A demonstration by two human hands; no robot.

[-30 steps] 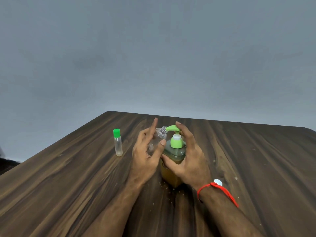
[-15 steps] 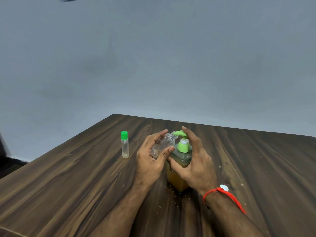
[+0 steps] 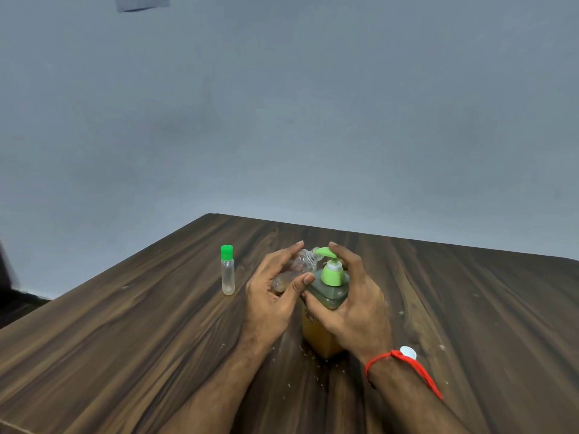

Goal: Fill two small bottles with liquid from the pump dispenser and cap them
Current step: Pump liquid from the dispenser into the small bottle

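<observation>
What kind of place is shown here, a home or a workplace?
I cannot tell which; probably a plain indoor room. Only a bare grey-blue wall and a dark wood-grain table with a green-topped pump dispenser show.

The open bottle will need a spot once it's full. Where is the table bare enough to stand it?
Bare wood lies between the capped bottle and the left hand, along the table's left side, and right of the right hand. Crowded: around the pump dispenser, and by the white cap at the right wrist.
</observation>
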